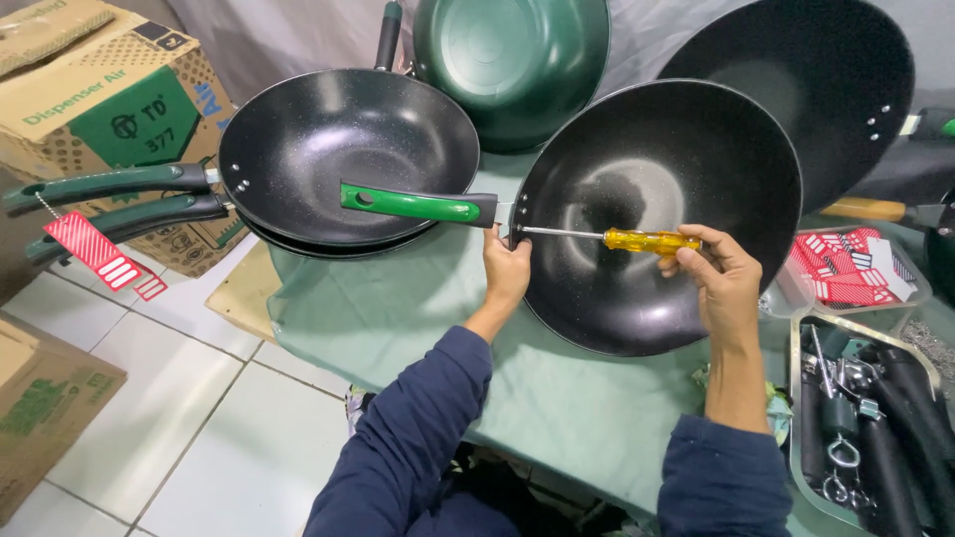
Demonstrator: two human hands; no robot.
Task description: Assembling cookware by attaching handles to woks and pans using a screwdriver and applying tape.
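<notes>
A black wok [657,298] stands tilted on its edge on the green cloth, its inside facing me. A green handle [418,204] sticks out from its left rim. My left hand [505,270] grips the rim where the handle joins. My right hand [714,276] holds a screwdriver with a yellow grip [645,241]. The screwdriver's metal shaft [559,232] runs left across the inside of the wok to the handle joint.
Two stacked black woks [348,149] with green handles lie at left, a red tag [95,251] hanging from them. A green wok [512,60] and a black one [806,70] lean behind. Cardboard boxes [109,109] stand left. Trays hold red tags [851,268] and black handles [875,428].
</notes>
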